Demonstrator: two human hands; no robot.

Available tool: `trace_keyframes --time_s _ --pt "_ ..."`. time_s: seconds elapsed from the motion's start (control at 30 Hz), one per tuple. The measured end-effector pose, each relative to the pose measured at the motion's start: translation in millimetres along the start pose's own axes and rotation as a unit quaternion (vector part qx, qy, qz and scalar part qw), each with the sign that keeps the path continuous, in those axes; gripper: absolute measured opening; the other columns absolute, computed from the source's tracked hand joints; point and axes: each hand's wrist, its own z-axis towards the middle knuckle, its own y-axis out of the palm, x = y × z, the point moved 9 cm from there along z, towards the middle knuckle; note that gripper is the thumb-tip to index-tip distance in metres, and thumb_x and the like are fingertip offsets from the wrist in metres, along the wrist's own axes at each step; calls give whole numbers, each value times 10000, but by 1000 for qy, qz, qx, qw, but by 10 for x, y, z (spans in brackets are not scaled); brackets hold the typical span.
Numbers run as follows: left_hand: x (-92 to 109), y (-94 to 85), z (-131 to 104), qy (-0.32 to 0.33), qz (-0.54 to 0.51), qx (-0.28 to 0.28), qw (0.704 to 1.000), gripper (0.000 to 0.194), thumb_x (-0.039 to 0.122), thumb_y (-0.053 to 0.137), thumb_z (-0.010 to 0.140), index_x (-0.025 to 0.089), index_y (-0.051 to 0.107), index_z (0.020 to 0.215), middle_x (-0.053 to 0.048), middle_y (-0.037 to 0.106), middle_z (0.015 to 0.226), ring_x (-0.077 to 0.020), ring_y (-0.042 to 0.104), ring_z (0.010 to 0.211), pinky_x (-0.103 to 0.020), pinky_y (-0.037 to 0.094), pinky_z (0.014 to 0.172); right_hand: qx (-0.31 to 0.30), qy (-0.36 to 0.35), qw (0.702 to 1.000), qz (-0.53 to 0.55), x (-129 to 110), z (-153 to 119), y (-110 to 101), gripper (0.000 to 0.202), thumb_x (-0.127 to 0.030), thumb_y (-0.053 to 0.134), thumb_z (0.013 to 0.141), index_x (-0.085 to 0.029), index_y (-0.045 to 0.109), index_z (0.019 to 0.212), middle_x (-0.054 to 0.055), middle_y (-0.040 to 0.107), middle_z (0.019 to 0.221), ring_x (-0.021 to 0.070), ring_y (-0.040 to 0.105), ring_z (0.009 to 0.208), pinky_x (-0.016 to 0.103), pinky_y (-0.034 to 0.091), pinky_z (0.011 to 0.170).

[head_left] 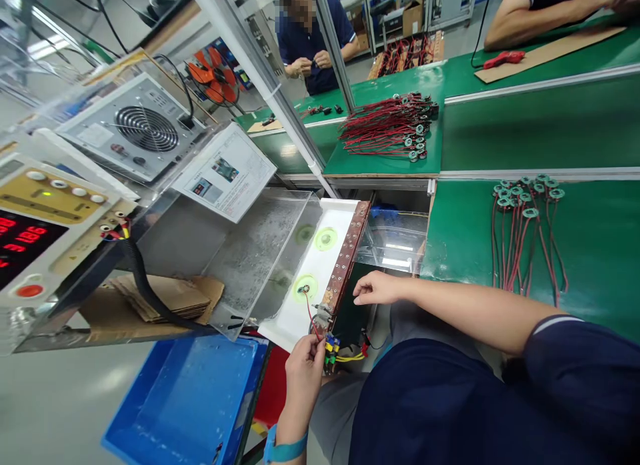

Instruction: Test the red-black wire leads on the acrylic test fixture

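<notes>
My left hand (305, 371) pinches the end of a thin red wire lead (310, 315) in front of the brown terminal strip. The lead runs up to a small round circuit board (303, 289) lying on the lower yellow-green ring of a white panel (285, 321). Beside my fingers are blue, yellow and green connectors (331, 350) with yellow wires. My right hand (376, 288) hovers just right of the brown strip (345, 258), its fingers loosely bent and holding nothing that I can see. A clear plastic cover (265, 251) stands left of the white panel.
Wired round boards (530, 213) lie on the green bench to the right; a larger wired pile (390, 125) is behind. A power supply (45, 218) with red digits stands left, above a blue bin (185, 398). A metal post (280, 98) slants across. Two people work opposite.
</notes>
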Motion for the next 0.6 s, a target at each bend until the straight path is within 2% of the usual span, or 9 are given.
trace_keyframes --time_s 0.23,0.4,0.6 --pt "-61 27 -13 -1 -15 8 1000 272 339 552 898 142 602 717 13 476 581 -60 434 529 -165 339 530 55 34 997 -41 74 37 -87 329 -379 702 762 -105 728 942 59 696 811 151 615 727 260 453 689" --pt "-107 70 -44 -26 -1 -6 1000 249 269 543 885 140 552 673 -3 496 612 -67 446 568 -163 334 555 64 34 995 -67 73 24 -97 255 -341 641 780 -115 710 874 50 674 745 151 589 673 267 421 650" --pt "-204 122 -71 -57 -1 -6 998 150 172 559 833 143 544 686 -14 519 652 -74 459 613 -158 349 592 77 49 995 -28 256 75 -90 206 -320 606 770 -134 661 838 59 668 708 170 615 659 276 444 638"
